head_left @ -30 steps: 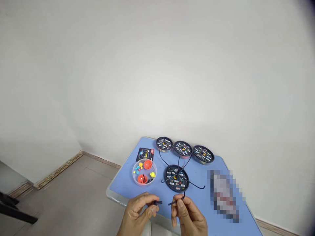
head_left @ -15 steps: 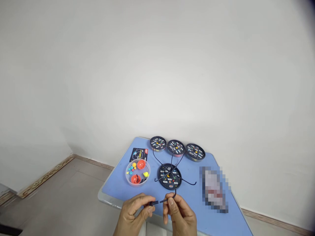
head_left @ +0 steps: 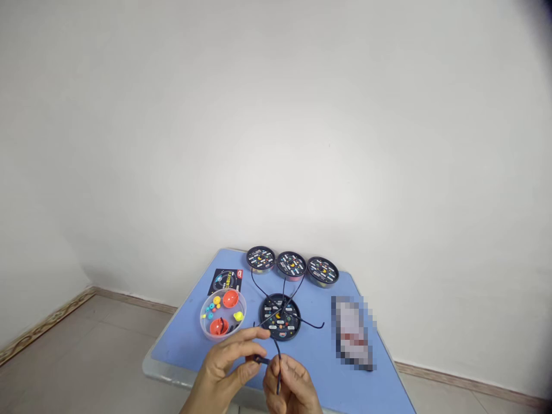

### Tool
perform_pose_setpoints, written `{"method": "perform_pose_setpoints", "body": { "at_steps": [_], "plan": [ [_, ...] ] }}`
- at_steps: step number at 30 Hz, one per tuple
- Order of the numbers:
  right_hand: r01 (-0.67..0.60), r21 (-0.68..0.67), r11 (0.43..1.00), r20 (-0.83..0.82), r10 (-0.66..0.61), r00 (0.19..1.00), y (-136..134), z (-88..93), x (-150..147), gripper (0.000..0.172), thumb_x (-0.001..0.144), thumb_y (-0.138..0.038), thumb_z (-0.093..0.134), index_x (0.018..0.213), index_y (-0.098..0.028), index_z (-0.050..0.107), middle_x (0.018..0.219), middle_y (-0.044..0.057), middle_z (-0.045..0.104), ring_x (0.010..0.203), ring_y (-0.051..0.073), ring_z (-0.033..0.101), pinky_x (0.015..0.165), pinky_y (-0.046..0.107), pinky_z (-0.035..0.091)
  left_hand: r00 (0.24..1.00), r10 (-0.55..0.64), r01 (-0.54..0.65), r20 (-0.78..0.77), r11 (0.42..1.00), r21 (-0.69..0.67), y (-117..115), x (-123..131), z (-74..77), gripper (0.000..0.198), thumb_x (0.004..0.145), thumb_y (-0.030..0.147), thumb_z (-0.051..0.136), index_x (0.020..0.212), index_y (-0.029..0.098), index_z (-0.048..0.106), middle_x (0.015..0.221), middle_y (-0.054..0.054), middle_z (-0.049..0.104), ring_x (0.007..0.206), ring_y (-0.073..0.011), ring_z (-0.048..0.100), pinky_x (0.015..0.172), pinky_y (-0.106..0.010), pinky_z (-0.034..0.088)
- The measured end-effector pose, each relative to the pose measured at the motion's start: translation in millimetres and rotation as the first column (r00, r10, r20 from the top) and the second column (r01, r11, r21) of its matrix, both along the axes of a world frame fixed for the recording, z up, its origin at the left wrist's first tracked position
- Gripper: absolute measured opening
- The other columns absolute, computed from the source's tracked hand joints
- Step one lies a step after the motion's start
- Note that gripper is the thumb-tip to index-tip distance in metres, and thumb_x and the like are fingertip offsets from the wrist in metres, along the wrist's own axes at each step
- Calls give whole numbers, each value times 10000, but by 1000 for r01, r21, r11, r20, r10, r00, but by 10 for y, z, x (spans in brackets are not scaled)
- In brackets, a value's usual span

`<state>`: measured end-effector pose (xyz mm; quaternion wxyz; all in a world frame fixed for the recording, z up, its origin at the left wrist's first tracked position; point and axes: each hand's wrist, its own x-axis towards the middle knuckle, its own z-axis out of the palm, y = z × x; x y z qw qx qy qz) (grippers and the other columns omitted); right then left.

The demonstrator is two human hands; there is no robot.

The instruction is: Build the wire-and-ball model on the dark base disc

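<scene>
Black parts pinched above the bench's point(head_left: 328, 374) near edge.
Left hand point(head_left: 226, 365) fingers clench a small black connector point(head_left: 259, 360); right hand point(head_left: 293, 386) fingers clench a thin rod point(head_left: 278, 371) touching it. Behind, a clear bowl point(head_left: 201, 317) holds orange half-shells point(head_left: 230, 298) and coloured beads point(head_left: 211, 311); a black tray point(head_left: 294, 330) carries crossed rods point(head_left: 308, 323).

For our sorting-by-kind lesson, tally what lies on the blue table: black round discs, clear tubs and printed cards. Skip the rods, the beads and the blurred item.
Black round discs: 4
Clear tub: 1
Printed card: 1
Total: 6
</scene>
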<state>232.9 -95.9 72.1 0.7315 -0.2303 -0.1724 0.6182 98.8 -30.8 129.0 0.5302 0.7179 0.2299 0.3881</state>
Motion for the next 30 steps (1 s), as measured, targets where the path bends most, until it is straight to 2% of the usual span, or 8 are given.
{"method": "perform_pose_setpoints", "body": {
  "at_steps": [4, 8, 13, 18, 21, 24, 26, 30],
  "plan": [
    [-131, 71, 989, -72, 136, 988, 9, -125, -3, 361, 652, -436, 824, 554, -169, 601, 395, -93, 349, 282, -3, 194, 304, 151, 142, 977, -211, 213, 41, 975, -54, -12, 103, 106, 158, 861, 353, 677, 934, 270, 789, 1093, -65, 745, 1035, -239, 677, 923, -319, 524],
    [-126, 52, 991, -42, 128, 991, -50, -86, 0, 386, 654, -471, 815, 541, -164, 610, 377, -86, 330, 301, 15, 230, 318, 150, 146, 974, -212, 211, 82, 977, 19, -26, 148, 55, 137, 863, 322, 684, 942, 294, 793, 1015, -41, 761, 957, -201, 693, 916, -287, 508],
    [194, -45, 980, 229, -179, 957, -112, -12, -84, 342, 717, -494, 779, 703, -163, 691, 523, -22, 511, 401, 58, 381, 366, 171, 290, 979, -66, 76, 193, 996, -46, -72, 188, -44, 128, 825, 334, 719, 912, 291, 802, 975, -48, 774, 939, -205, 707, 879, -275, 543],
    [602, 243, 760, 513, -628, 585, -92, -36, -214, 253, 744, -413, 776, 908, -232, 710, 738, 3, 582, 549, 106, 482, 427, 196, 370, 979, 38, 15, 200, 965, -261, -157, 245, -168, 219, 781, 420, 744, 900, 248, 809, 1032, -90, 762, 953, -250, 714, 831, -302, 583],
    [657, 378, 652, 596, -714, 366, -81, -23, -243, 109, 844, -337, 679, 872, -238, 712, 733, 6, 592, 533, 105, 478, 439, 207, 363, 981, 56, 5, 188, 951, -309, -190, 270, -243, 243, 780, 430, 743, 915, 238, 807, 1064, -102, 754, 1012, -268, 694, 875, -329, 572],
    [664, 439, 605, 621, -739, 262, -103, 33, -210, 99, 878, -283, 629, 835, -236, 705, 693, -6, 594, 484, 96, 465, 442, 212, 364, 982, 14, 49, 188, 945, -324, -218, 273, -253, 263, 777, 444, 744, 934, 241, 802, 1079, -104, 747, 961, -265, 706, 821, -332, 593],
    [680, 416, 603, 624, -734, 269, -134, 89, -154, 119, 873, -293, 634, 797, -222, 691, 717, -1, 609, 469, 89, 465, 441, 215, 369, 979, 48, 12, 197, 957, -291, -237, 255, -207, 236, 792, 427, 734, 930, 246, 799, 1077, -92, 746, 951, -251, 707, 821, -316, 591],
    [700, 223, 679, 598, -662, 452, -211, 233, -14, 223, 879, -392, 616, 769, -201, 649, 701, 2, 605, 455, 92, 479, 441, 220, 403, 980, 120, -120, 161, 993, -10, -242, 178, -43, 148, 853, 314, 684, 953, 267, 782, 928, -42, 756, 842, -184, 714, 775, -237, 584]
  ]
}}
